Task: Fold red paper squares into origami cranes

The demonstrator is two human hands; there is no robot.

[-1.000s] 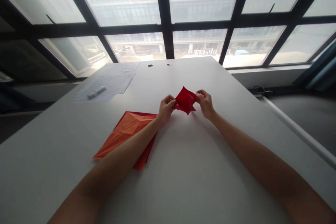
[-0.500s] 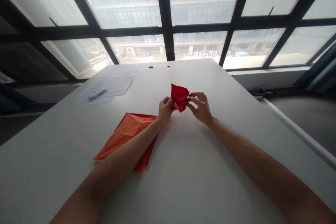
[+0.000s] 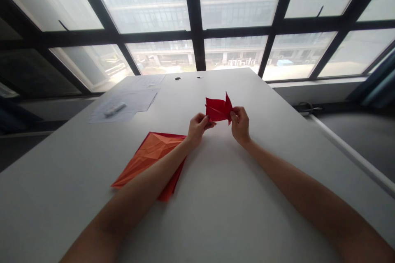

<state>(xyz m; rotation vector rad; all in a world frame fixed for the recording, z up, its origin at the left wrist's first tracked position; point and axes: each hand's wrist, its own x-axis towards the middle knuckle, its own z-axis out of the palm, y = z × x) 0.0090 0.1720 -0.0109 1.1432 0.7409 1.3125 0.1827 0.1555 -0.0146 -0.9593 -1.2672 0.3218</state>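
left hand (image 3: 197, 128): fingers pinching folded red paper (image 3: 218, 109) at its left edge; right hand (image 3: 240, 124): fingers pinching its right edge; creased orange paper (image 3: 151, 159): lying on white counter (image 3: 77, 189)

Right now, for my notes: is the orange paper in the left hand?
No, the orange paper lies on the table, while the left hand and right hand hold red paper.
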